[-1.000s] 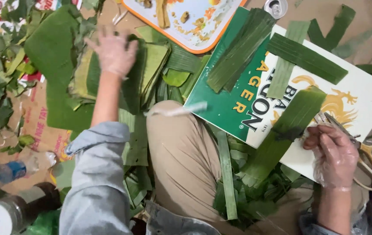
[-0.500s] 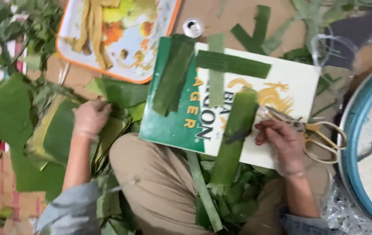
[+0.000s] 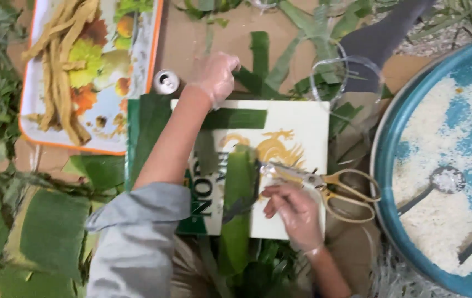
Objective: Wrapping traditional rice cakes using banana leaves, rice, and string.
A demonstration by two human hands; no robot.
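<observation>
My left hand (image 3: 215, 74), in a clear plastic glove, reaches forward over the far edge of a white and green printed board (image 3: 297, 124), fingers spread above dark green leaf strips (image 3: 259, 60); it holds nothing that I can see. My right hand (image 3: 294, 209), also gloved, rests on the board's near right part. Its fingers lie beside a wide green leaf strip (image 3: 237, 190) and touch the blades of gold-handled scissors (image 3: 335, 187) lying on the board. Another leaf strip (image 3: 236, 118) lies across the board's top.
A blue round tray (image 3: 412, 116) of white rice with a spoon (image 3: 440, 182) fills the right. An orange-rimmed tray (image 3: 136, 110) with pale strips sits far left, a small can (image 3: 166, 81) beside it. Folded leaves (image 3: 48, 232) pile at left. A clear plastic container (image 3: 346, 83) stands behind the board.
My left hand has left the leaf pile at the left and reached forward over the board's far edge. The view has shifted right, showing more of the rice tray. My right hand stays by the scissors.
</observation>
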